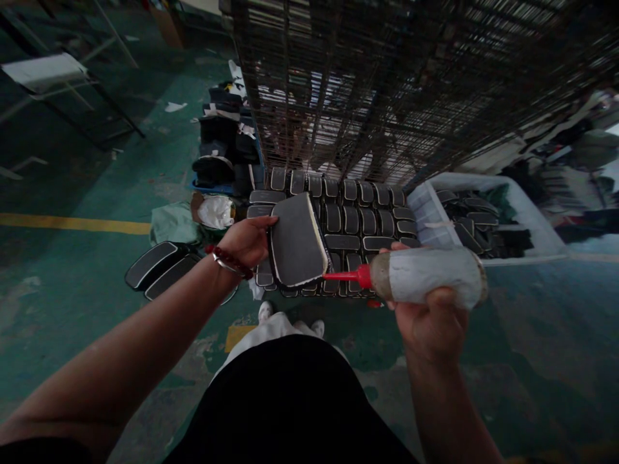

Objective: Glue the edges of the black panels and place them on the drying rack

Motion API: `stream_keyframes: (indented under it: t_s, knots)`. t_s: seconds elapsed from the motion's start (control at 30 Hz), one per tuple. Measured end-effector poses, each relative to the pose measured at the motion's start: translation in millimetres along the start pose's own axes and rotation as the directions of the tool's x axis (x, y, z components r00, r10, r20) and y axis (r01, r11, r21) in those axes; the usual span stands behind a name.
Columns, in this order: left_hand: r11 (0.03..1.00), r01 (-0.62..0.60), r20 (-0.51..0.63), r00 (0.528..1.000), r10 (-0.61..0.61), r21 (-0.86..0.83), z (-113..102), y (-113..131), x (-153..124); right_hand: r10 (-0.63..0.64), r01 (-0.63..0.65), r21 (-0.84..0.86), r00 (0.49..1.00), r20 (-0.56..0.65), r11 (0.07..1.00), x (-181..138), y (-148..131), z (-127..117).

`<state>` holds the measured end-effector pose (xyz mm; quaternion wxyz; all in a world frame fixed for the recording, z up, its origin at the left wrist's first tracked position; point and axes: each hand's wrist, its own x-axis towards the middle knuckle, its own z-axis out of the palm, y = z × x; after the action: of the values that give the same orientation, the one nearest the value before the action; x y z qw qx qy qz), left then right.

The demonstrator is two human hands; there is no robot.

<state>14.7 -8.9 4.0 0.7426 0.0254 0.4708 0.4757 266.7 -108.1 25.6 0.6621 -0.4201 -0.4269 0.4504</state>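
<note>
Two at once: pinching a dark panel point(297, 248) by its edge, just right of the left hand point(247, 243); curling the right hand point(430, 322) around a wrapped bottle point(428, 274), pointing a red nozzle point(351, 276) leftward from that hand, at or just beside the panel's corner; facing rows of similar panels point(351, 222) between both hands and a white bin point(432, 212) beyond the right one.

Obstacles to my fingers point(441, 297): mesh rack point(333, 84), ahead; white bin point(429, 203), front right. Passage: green floor point(536, 335) beside my right forearm point(442, 399).
</note>
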Motion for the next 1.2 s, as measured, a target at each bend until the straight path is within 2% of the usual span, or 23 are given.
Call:
stream_keyframes:
  t_s: [0.1, 0.27, 0.57, 0.77, 1.0, 1.07, 1.2]
  knots:
    - [0.995, -0.024, -0.057, 0.998, 0.018, -0.098, 3, -8, 0, -0.082, 0.082, -0.008, 0.994, -0.071, 0.997, 4, 5, 0]
    - [0.983, -0.009, -0.090, 0.996, -0.008, -0.184, 6, -21, 4, -0.196, 0.195, -0.024, 0.969, -0.153, 0.980, 8, 7, 0]
    - [0.959, -0.022, -0.150, 0.989, -0.022, -0.283, 9, -26, 10, -0.179, 0.183, 0.026, 0.977, -0.118, 0.983, -3, 14, -3]
    - [0.944, -0.057, -0.200, 0.980, -0.009, -0.324, 7, -30, 17, -0.105, 0.111, 0.095, 0.993, -0.062, 0.989, -14, 25, -1]
    - [0.940, -0.034, -0.196, 0.980, -0.036, -0.341, 6, -32, 17, -0.034, 0.036, 0.055, 0.999, -0.022, 0.998, -21, 30, 2]
    - [0.934, -0.031, -0.195, 0.980, -0.042, -0.356, 5, -32, 16, -0.047, 0.049, 0.045, 0.998, -0.041, 0.998, -16, 27, 3]
    - [0.934, -0.026, -0.177, 0.983, -0.040, -0.355, 4, -33, 16, -0.171, 0.176, 0.034, 0.978, -0.120, 0.984, 3, 19, 1]
